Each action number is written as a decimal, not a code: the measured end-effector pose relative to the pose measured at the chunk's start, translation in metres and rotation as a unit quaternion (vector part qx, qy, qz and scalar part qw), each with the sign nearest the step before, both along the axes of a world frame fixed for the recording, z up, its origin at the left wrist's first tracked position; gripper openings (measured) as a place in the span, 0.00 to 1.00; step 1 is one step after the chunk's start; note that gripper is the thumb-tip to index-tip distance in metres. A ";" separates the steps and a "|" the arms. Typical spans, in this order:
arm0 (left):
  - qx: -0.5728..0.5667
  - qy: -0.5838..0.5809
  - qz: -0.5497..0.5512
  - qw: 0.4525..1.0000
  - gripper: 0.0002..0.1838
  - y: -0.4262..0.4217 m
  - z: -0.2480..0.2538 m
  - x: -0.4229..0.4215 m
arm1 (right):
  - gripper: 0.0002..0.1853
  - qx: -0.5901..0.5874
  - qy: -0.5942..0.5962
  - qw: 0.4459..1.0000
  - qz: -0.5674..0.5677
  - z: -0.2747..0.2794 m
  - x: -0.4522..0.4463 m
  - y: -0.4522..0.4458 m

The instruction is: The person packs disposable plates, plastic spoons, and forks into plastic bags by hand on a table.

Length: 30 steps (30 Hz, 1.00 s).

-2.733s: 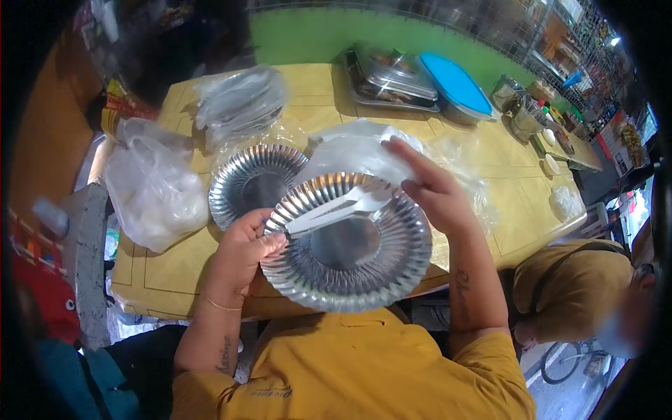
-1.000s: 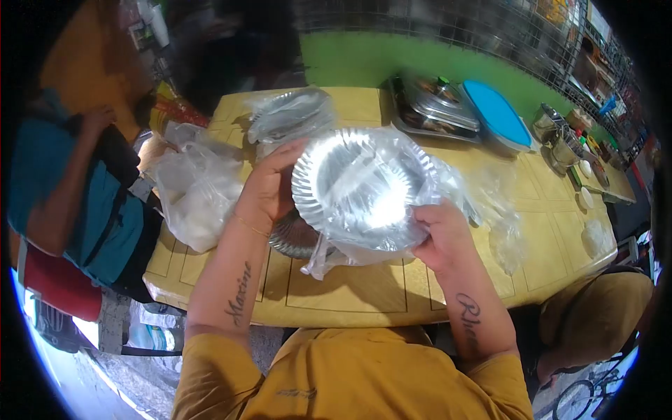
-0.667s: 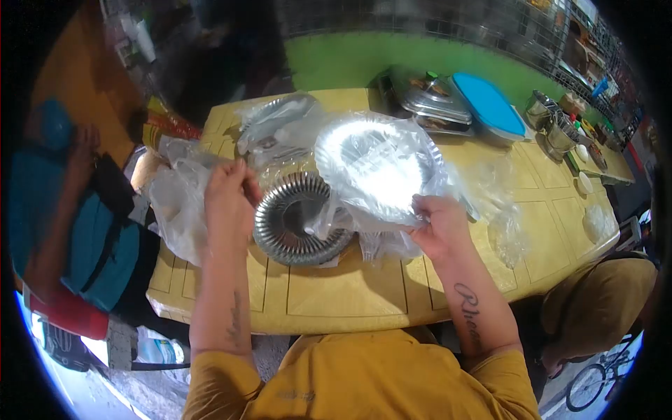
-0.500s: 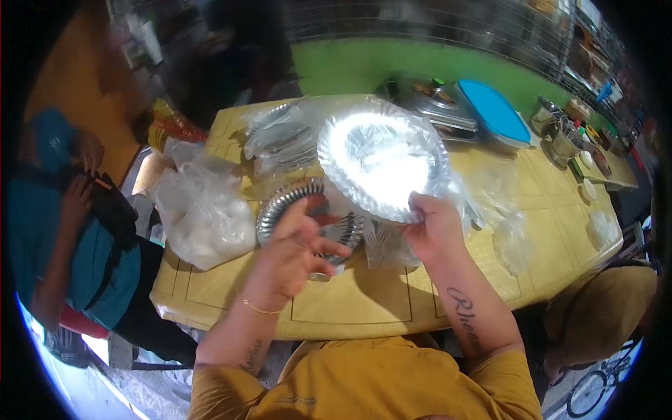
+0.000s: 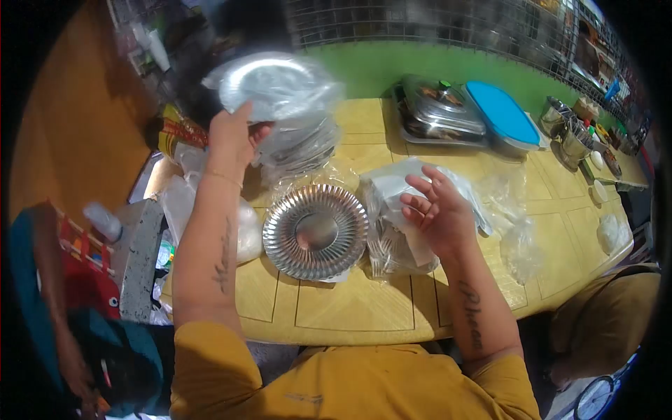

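My left hand (image 5: 236, 136) grips the near edge of a silver disposable plate wrapped in clear plastic (image 5: 269, 82). It is held over a pile of similar plastic-wrapped plates (image 5: 299, 148) at the back left of the table. Unwrapped silver fluted plates (image 5: 315, 234) lie face up in front of me; how many are stacked cannot be told. My right hand (image 5: 442, 210) is raised with its fingers apart and slightly curled, holding nothing. Below it lie a pale plastic packet (image 5: 392, 183) and a clear bag of plastic forks (image 5: 392, 248).
White plastic bags (image 5: 248, 231) sit at the table's left edge. A lidded food tray (image 5: 441, 115) and a blue-lidded container (image 5: 500, 112) stand at the back. Metal cups with utensils (image 5: 575, 143) are farther right. People are at both sides.
The wrapped plate has passed from my right hand to my left and moved left, over the wrapped pile. My right hand has let go. The person at left has shifted lower.
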<state>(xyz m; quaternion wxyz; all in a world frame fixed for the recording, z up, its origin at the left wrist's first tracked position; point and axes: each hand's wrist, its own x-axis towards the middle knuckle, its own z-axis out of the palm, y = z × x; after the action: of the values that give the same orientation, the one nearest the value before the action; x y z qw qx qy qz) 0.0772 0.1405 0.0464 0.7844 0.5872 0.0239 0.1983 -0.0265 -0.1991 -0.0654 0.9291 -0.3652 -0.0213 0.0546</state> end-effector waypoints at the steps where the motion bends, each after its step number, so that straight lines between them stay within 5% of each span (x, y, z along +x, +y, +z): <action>1: 0.005 0.013 0.027 1.000 0.10 0.003 0.003 0.011 | 0.27 -0.003 0.006 1.000 -0.010 0.002 -0.001 -0.001; 6: 0.078 0.125 0.043 0.988 0.09 0.027 -0.030 0.073 | 0.18 -0.105 0.008 0.994 -0.024 -0.008 0.003 -0.002; 9: 0.254 0.167 0.087 0.949 0.15 0.028 -0.070 0.080 | 0.14 -0.160 -0.032 0.985 -0.059 -0.024 0.008 0.001; 12: 0.493 0.142 0.196 0.836 0.28 0.038 -0.097 0.093 | 0.12 -0.190 -0.054 0.978 -0.068 -0.019 0.003 0.003; 15: 0.633 0.041 0.290 0.716 0.34 0.049 -0.105 0.090 | 0.11 -0.087 0.001 0.996 -0.017 -0.003 -0.006 0.002; 23: 0.672 0.052 0.263 0.690 0.42 0.053 -0.098 0.074 | 0.10 -0.046 0.011 0.999 0.014 -0.004 -0.006 0.004; 30: 0.731 0.100 0.211 0.641 0.36 0.034 -0.080 0.031 | 0.08 -0.046 -0.003 0.999 0.023 -0.004 -0.005 0.001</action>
<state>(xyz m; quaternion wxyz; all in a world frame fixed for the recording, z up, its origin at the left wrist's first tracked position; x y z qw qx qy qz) 0.1080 0.1748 -0.0337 0.0294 0.9647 0.0725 0.2514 -0.0316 -0.1986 -0.0694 0.9095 -0.4076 -0.0304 0.0757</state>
